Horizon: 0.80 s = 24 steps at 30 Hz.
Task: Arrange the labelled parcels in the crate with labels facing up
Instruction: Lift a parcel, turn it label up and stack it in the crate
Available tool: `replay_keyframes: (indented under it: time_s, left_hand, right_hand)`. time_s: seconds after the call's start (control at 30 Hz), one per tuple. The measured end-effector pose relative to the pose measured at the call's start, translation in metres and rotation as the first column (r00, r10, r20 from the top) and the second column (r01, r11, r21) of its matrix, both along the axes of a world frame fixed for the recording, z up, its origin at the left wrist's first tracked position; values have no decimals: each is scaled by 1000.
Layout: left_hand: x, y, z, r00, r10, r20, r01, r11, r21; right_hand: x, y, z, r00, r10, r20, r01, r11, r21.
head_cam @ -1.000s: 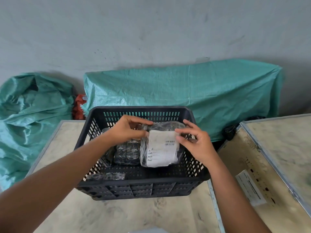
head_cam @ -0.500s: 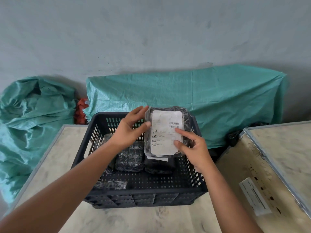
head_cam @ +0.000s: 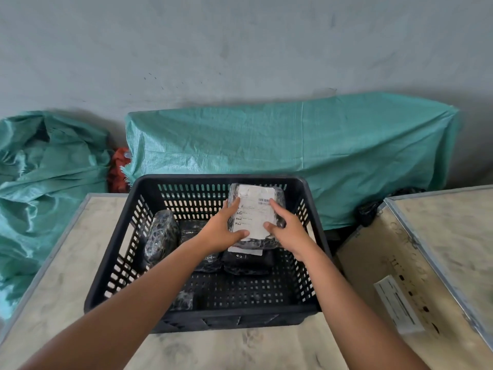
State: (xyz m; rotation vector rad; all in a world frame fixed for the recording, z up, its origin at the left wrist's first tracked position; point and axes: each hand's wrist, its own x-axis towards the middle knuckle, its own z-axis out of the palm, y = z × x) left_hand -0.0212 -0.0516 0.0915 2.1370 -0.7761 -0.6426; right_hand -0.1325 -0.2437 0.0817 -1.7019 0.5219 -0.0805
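A black slatted crate (head_cam: 125,236) stands on the table. Both hands hold a black wrapped parcel with a white label (head_cam: 255,212) facing up, at the crate's back right. My left hand (head_cam: 221,231) grips its left edge and my right hand (head_cam: 286,229) its right edge. It rests on another black parcel (head_cam: 249,263) whose white label edge peeks out below. A black parcel (head_cam: 161,236) leans upright at the crate's left. One more dark parcel (head_cam: 190,228) lies in the middle, partly hidden by my left arm. A small dark parcel (head_cam: 184,300) lies at the front.
A wooden box lid with a metal rim and a white label (head_cam: 397,303) lies to the right of the crate. Green woven sacks (head_cam: 293,156) sit behind the table against the grey wall, another green sack (head_cam: 40,182) at left, with a red bag (head_cam: 118,169) between.
The labelled parcel was lifted out of the crate and turned, then lowered again to the back right, onto another parcel. Both hands stayed on it.
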Motion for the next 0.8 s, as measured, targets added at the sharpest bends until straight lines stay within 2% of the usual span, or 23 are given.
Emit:
replay_keyframes:
  time_s: [0.17, 0.37, 0.57, 0.8]
  left_hand:
    - [8, -6, -25, 1000, -16, -24, 20, 987, 160]
    - [-3, -9, -46, 1000, -10, -14, 12, 984, 175]
    - [2, -7, -53, 998, -71, -2, 69, 974, 215]
    - [8, -7, -52, 994, -69, -85, 83, 982, 169]
  right_hand:
    - [18, 2, -25, 984, 73, -162, -94, 988, -121]
    - [19, 6, -44, 959, 74, -273, -153, 948, -279]
    - [20, 7, -44, 936, 98, -338, -215, 919, -330]
    - [21, 5, -42, 940, 102, -326, -189, 950, -247]
